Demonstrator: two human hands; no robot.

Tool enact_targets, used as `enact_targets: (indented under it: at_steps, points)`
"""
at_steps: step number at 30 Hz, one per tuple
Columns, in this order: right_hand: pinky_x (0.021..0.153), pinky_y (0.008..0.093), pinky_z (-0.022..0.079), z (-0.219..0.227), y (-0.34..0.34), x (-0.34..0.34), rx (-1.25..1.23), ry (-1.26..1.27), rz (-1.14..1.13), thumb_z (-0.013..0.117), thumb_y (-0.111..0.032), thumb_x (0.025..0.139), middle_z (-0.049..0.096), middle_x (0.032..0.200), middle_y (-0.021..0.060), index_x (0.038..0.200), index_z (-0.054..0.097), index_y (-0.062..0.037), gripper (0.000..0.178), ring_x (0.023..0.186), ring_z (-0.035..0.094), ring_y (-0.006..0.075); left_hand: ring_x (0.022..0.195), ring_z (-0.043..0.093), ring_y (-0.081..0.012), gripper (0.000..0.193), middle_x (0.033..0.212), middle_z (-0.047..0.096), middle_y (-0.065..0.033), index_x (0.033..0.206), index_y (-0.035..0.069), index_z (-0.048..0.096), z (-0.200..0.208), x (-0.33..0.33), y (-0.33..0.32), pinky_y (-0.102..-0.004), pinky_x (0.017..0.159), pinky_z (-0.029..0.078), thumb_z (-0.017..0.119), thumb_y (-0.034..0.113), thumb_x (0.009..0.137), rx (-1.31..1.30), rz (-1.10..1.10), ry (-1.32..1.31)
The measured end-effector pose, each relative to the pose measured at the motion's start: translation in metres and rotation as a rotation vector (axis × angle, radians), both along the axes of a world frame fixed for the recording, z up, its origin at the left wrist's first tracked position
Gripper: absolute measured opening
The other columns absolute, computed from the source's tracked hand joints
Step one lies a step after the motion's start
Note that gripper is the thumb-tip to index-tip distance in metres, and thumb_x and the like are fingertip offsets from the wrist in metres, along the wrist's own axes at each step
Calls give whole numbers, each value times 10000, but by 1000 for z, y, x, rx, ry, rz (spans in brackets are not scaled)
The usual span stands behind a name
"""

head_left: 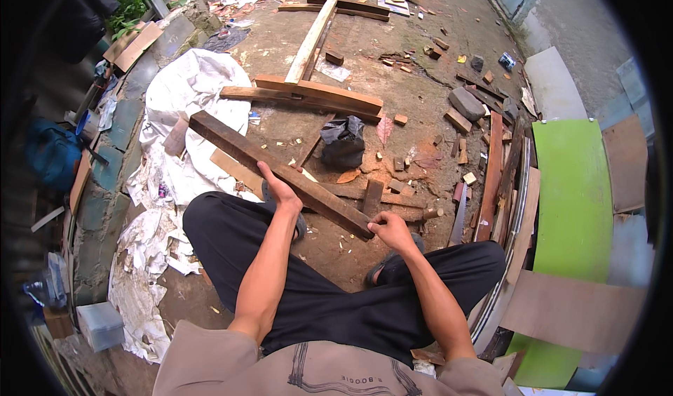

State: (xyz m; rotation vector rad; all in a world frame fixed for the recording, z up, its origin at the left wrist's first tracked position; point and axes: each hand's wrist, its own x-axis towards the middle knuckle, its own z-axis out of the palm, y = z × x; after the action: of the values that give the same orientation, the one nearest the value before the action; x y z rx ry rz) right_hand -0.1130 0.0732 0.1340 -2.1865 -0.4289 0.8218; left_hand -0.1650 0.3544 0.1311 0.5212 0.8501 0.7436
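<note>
A long dark wooden beam [280,173] lies slantwise in front of me, its far end up to the left and its near end to the right. My left hand [282,191] supports it around the middle, thumb along the near side and fingers hidden underneath. At the near end, my right hand [390,229] grips the beam's corner between thumb and fingers. Just beyond the beam sit a black plastic bag [343,143] and a short dark wood block [372,198]. A pale board [238,173] passes beneath the beam on the left.
White sheeting [189,80] spreads at the left. Farther off, crossed timbers [315,96] rest on the ground. Wood scraps, a grey stone [466,104] and a saw blade [459,217] lie to the right, beside long planks [491,178] and a green panel [571,199].
</note>
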Motion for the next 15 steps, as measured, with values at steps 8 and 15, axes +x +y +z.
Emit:
enact_targets:
  at_steps: [8,15]
  points:
    - [806,434,510,-9,-3,0,-231,85,103,716,-227,849,703,918,226,929,699,17,257,895,684,345,630,629,-234,788,740,626,-107,908,18,579,-30,-4,-18,-356,631,522,496,799,840,-43,25,118]
    - [814,442,488,-23,-10,-12,-242,34,265,666,-247,902,674,940,264,978,649,32,289,925,655,399,644,642,-207,763,745,625,-87,956,27,574,-36,-31,-24,-348,643,521,506,780,850,-39,51,216]
